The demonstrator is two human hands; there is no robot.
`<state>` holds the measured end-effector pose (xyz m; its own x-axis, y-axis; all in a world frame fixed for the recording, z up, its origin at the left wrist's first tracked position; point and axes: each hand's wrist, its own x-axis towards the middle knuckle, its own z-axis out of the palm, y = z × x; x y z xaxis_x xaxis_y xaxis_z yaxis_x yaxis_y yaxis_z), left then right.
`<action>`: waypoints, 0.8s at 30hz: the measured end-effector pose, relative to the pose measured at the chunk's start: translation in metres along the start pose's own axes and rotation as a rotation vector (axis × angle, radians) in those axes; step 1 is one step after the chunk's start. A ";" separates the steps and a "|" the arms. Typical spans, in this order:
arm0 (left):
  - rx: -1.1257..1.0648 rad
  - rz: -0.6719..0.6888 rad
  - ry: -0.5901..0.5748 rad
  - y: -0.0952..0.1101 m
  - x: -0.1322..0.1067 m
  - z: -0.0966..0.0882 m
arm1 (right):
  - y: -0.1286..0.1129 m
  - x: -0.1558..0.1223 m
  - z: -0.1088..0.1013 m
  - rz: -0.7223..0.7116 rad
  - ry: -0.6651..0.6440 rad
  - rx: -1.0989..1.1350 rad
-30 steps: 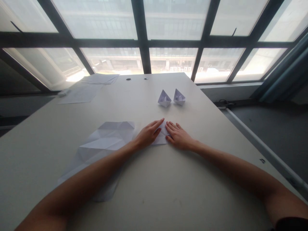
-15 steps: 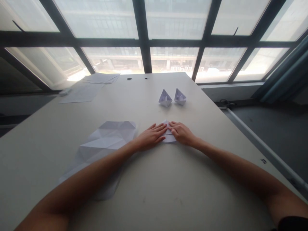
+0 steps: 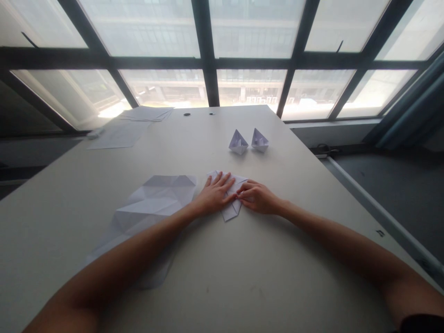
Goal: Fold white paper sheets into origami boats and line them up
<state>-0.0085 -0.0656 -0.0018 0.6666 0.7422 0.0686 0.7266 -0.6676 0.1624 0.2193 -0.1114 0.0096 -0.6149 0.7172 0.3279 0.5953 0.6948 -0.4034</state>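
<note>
Flat on the table lies a folded white paper (image 3: 230,212), turned at an angle, with crease lines and flaps on it. My left hand (image 3: 217,193) rests on its left part, fingers stretched out and spread, pressing it down. At the paper's right edge, my right hand (image 3: 258,198) has its thumb and fingers pinched together on a flap. Part of the paper is covered by both hands. Beyond them stand two folded paper boats, a left one (image 3: 238,143) and a right one (image 3: 260,141), side by side.
A large creased sheet of paper (image 3: 149,203) lies to the left, partly under my left forearm. Several flat sheets (image 3: 120,135) are at the table's far left corner. The white table (image 3: 222,277) ends at windows, and its right edge slopes past a floor-level rail.
The folded paper has been turned and now shows a wider, angled shape. My right hand has gone from lying over it to pinching its right edge. My left hand has shifted slightly left.
</note>
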 end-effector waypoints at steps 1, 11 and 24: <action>-0.003 0.009 -0.015 -0.001 0.000 0.000 | 0.002 0.000 0.002 0.019 0.027 0.012; -0.052 0.209 -0.023 0.002 0.003 -0.005 | 0.014 0.001 0.003 0.131 0.115 -0.068; -0.096 -0.144 0.196 0.009 -0.003 -0.007 | -0.028 0.004 -0.002 0.226 -0.088 -0.322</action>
<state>-0.0049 -0.0730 0.0065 0.5054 0.8328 0.2260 0.7865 -0.5523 0.2765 0.2013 -0.1279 0.0233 -0.4835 0.8563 0.1816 0.8436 0.5112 -0.1645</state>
